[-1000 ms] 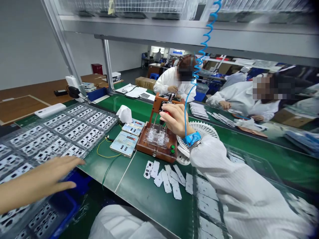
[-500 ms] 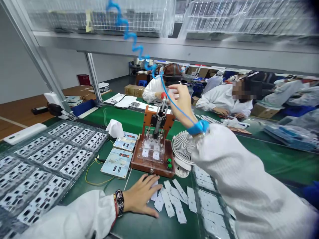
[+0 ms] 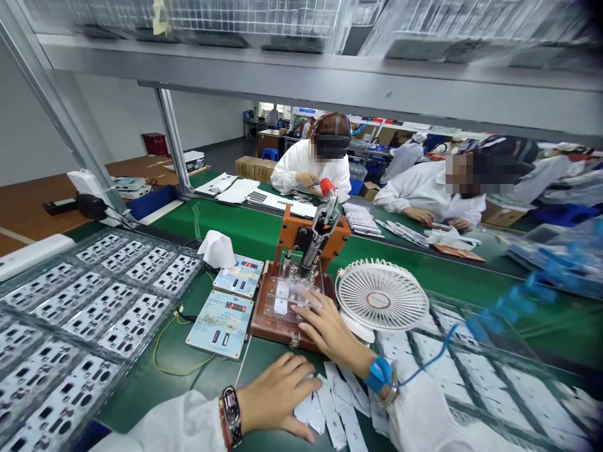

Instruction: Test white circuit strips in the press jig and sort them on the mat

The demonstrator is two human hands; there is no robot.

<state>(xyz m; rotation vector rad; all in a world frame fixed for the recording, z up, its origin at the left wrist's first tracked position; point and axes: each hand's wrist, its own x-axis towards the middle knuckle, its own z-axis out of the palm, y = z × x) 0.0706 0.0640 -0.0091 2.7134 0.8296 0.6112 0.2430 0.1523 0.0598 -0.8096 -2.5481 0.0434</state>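
Observation:
My left hand (image 3: 280, 395) lies palm down on the green bench with its fingers spread. Its fingertips rest by a loose pile of thin white boards (image 3: 335, 408). My right hand (image 3: 332, 326), fingers stretched out, reaches over the front right of a test fixture (image 3: 273, 326) with a brown base. Whether its fingertips touch the boards (image 3: 281, 306) under the clear plate is hidden. A toggle clamp (image 3: 313, 245) with a red-tipped handle (image 3: 326, 186) rises from the fixture's orange bracket. A blue coiled-cord wrist strap (image 3: 378, 375) is on my right wrist.
Two meter boxes (image 3: 219, 323) with red digits stand left of the fixture, near a crumpled white tissue (image 3: 217, 250). A white fan (image 3: 381, 295) is at its right. Trays of boards lie left (image 3: 136, 320) and right (image 3: 471, 370). Two co-workers (image 3: 308, 166) sit across the bench.
My right hand has left the clamp handle and come down to the fixture's front. The blue cord has swung to the right. My left hand stays by the loose boards; the view has shifted slightly.

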